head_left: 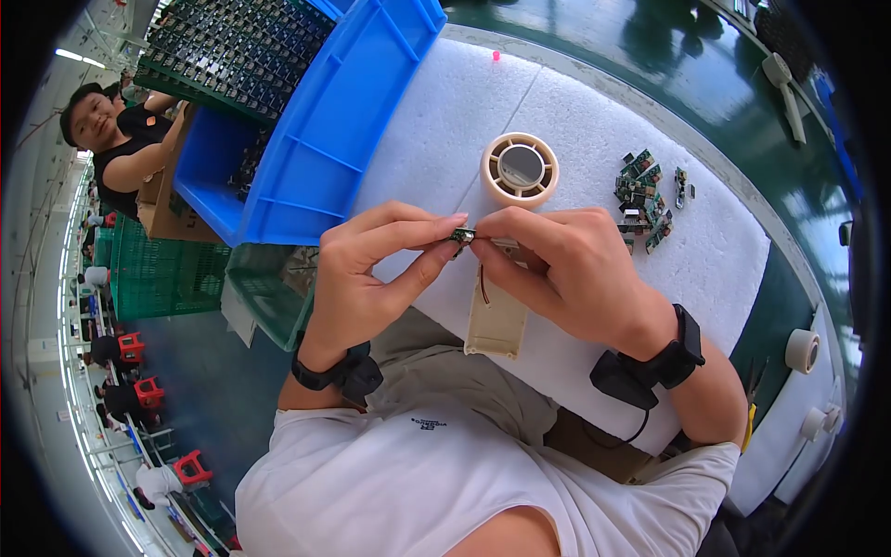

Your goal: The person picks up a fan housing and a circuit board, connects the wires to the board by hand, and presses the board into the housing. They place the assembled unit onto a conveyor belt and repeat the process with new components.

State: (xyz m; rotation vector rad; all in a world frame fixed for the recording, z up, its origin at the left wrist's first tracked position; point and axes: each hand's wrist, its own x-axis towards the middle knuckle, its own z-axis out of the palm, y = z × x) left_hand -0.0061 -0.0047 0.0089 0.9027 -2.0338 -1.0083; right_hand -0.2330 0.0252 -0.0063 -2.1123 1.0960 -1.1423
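Left grip: your left hand (371,265) pinched the small green circuit board (458,243) narrowly, thumb against forefinger.
Right grip: your right hand (580,265) narrowed at its right end; hold or touch, cannot tell.
Board: between hands, left of the cream casing's (497,330) far part.
Handling: light edge pressure seemed best, wire (484,286) slack.

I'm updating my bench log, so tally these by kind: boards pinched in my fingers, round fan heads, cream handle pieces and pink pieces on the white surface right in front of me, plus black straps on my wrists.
Pinched circuit board: 1
Round fan head: 1
Cream handle piece: 1
Pink piece: 1
Black wrist straps: 2
Total: 6
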